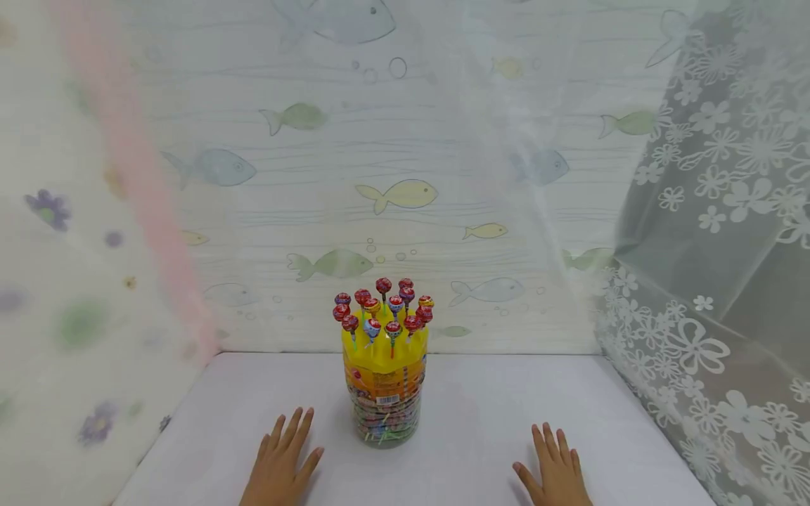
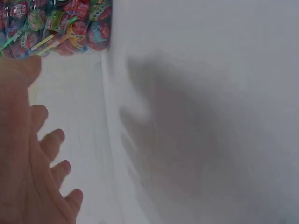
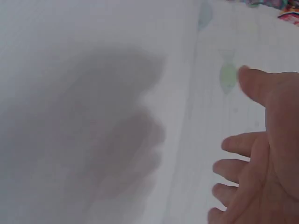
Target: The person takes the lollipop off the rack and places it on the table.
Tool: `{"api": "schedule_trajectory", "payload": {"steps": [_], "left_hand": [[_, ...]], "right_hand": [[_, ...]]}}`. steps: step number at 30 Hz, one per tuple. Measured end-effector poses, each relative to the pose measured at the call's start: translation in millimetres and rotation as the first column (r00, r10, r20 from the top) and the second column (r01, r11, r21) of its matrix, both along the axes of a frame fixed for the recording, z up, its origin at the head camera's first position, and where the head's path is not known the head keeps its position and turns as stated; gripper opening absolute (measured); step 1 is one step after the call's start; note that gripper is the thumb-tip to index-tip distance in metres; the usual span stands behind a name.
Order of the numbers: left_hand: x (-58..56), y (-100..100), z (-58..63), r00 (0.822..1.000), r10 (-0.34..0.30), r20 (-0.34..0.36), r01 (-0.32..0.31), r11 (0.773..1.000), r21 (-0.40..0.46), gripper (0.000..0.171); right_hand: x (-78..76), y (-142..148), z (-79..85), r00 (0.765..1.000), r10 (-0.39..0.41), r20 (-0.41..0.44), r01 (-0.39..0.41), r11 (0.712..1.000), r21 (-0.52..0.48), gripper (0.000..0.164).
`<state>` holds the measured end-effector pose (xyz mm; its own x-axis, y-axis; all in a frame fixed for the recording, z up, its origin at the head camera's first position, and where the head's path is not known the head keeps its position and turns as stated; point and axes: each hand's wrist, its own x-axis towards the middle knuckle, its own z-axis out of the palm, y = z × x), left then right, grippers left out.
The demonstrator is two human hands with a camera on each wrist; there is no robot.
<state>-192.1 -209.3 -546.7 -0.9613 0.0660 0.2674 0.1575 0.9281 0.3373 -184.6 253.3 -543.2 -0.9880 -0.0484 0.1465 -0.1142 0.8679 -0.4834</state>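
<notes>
A clear tub of wrapped lollipops (image 1: 386, 414) stands upright on the white table, with a yellow top (image 1: 384, 360) that holds several lollipops (image 1: 394, 329) by their sticks. My left hand (image 1: 281, 464) is to the left and front of the tub, palm down, fingers extended and holding nothing. Farther off on the right side, my right hand (image 1: 554, 472) is likewise spread and holds nothing. In the left wrist view, the tub's lollipops (image 2: 58, 25) show past the thumb. Shadows under both hands show in the wrist views.
The white tabletop (image 1: 474, 414) ends at a back curtain (image 1: 405, 232) printed with fish. A flower-patterned cloth (image 1: 76, 281) hangs at the left, and a sheer lace curtain (image 1: 715, 337) borders the right side.
</notes>
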Motion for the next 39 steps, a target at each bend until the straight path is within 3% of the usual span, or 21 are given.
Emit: {"api": "schedule_trajectory", "payload": {"steps": [4,8,10,13,17,21,26,31,35,39], "left_hand": [[-10.1,5.1,5.9,0.998,-0.053,-0.023,0.055,0.991,0.122,0.073],[-22.0,13.6,17.5,0.992,-0.122,-0.036,0.127,0.952,0.280,0.085],[-28.7,19.3,24.7,0.988,-0.150,-0.038,0.154,0.913,0.378,0.091],[-40.3,28.9,35.1,0.988,-0.152,-0.028,0.145,0.848,0.510,0.098],[-56.3,41.7,44.9,0.990,-0.137,-0.040,0.131,0.766,0.630,0.102],[-69.3,53.0,51.2,0.982,-0.166,-0.086,0.177,0.686,0.706,0.106],[-81.4,66.6,54.2,0.967,-0.223,-0.121,0.233,0.595,0.769,0.111],[-86.3,77.7,54.0,0.958,-0.255,-0.127,0.246,0.514,0.822,0.113],[-85.9,80.6,52.2,0.958,-0.245,-0.146,0.251,0.479,0.841,0.109],[-84.2,82.3,50.9,0.960,-0.234,-0.152,0.249,0.472,0.846,0.106]], "right_hand": [[-5.9,-9.5,10.7,0.986,0.132,-0.099,-0.138,0.989,-0.057,0.067],[-17.9,-34.6,36.2,0.971,0.211,-0.114,-0.231,0.951,-0.206,0.061],[-29.8,-48.5,51.5,0.964,0.233,-0.131,-0.262,0.924,-0.277,0.057],[-56.1,-65.6,72.7,0.941,0.264,-0.209,-0.327,0.869,-0.372,0.051],[-95.8,-80.9,99.6,0.903,0.283,-0.323,-0.417,0.757,-0.503,0.043],[-124.2,-93.3,127.3,0.876,0.295,-0.381,-0.474,0.664,-0.578,0.041],[-143.4,-108.1,152.1,0.852,0.340,-0.398,-0.520,0.638,-0.568,0.042],[-152.1,-117.3,161.3,0.837,0.364,-0.408,-0.546,0.608,-0.576,0.041],[-153.8,-123.3,162.2,0.835,0.384,-0.393,-0.550,0.578,-0.604,0.039],[-154.4,-127.2,160.2,0.835,0.389,-0.389,-0.550,0.559,-0.621,0.036]]}}
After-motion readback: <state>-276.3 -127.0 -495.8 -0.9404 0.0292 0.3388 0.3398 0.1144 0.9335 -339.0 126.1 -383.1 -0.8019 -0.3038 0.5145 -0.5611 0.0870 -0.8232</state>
